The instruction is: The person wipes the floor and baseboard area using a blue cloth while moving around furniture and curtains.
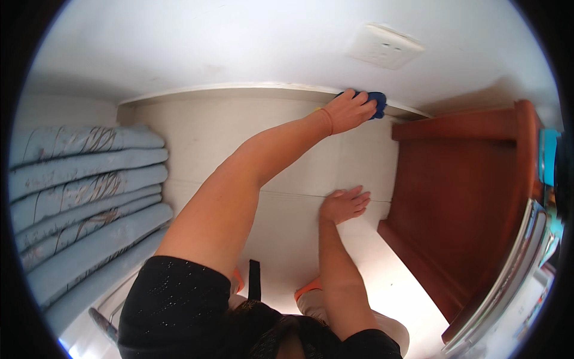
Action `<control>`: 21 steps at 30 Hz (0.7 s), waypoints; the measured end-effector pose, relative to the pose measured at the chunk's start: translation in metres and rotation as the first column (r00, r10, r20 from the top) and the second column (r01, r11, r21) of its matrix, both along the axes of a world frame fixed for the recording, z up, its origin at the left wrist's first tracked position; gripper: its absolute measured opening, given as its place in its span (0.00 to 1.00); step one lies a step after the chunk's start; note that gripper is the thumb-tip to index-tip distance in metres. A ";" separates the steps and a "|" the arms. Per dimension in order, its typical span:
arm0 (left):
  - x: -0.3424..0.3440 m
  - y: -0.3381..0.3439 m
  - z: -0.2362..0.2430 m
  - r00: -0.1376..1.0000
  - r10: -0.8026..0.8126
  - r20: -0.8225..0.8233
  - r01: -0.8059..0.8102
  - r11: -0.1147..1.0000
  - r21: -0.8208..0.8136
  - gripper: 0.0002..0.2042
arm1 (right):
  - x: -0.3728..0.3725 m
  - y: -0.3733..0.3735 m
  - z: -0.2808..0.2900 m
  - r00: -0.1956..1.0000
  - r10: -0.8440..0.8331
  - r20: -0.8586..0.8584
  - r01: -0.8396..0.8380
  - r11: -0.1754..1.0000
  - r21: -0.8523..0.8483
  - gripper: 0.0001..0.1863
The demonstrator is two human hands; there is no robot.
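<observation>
My left hand (348, 111) reaches far forward and grips a blue cloth (376, 103), pressing it against the white baseboard (239, 90) where the floor meets the wall. A thin orange band circles that wrist. My right hand (344, 204) lies flat, fingers spread, on the pale tiled floor (287, 149), nearer to me. It holds nothing.
A reddish-brown wooden cabinet (466, 197) stands at the right, close to both hands. A white wall socket (385, 45) sits above the cloth. Light blue pleated fabric (84, 179) fills the left side. My orange footwear (308, 288) shows below.
</observation>
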State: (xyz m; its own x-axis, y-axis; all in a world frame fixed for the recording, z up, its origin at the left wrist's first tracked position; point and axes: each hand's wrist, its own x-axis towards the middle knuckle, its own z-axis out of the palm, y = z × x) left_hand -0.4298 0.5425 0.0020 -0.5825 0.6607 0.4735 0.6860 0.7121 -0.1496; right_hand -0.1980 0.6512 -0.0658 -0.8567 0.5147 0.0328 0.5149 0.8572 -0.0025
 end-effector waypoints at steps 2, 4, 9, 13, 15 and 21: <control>0.008 -0.029 0.000 0.999 0.047 0.000 -0.047 0.999 0.004 0.09 | -0.001 0.002 -0.006 0.999 0.008 -0.039 -0.006 0.999 0.031 0.28; 0.021 -0.070 -0.003 0.996 0.079 0.038 -0.079 0.997 -0.009 0.10 | 0.003 0.004 -0.011 0.999 0.008 -0.050 -0.006 0.999 0.052 0.27; 0.091 -0.205 0.021 0.916 0.058 0.396 -0.139 0.974 0.180 0.22 | -0.003 0.009 -0.007 0.997 0.019 -0.070 -0.009 0.991 0.137 0.26; 0.143 -0.304 0.022 0.649 0.552 0.523 -0.721 0.666 0.192 0.19 | -0.002 0.014 -0.014 0.999 0.001 -0.050 0.005 0.995 0.104 0.27; 0.162 -0.345 0.024 0.192 0.798 0.571 -0.939 0.319 -0.131 0.17 | -0.002 0.011 -0.022 0.999 0.000 -0.042 0.004 0.994 0.106 0.27; 0.163 -0.393 -0.037 -0.184 0.848 0.497 -0.960 -0.048 -0.275 0.27 | 0.000 0.018 -0.029 0.998 -0.050 -0.039 0.052 0.996 0.076 0.27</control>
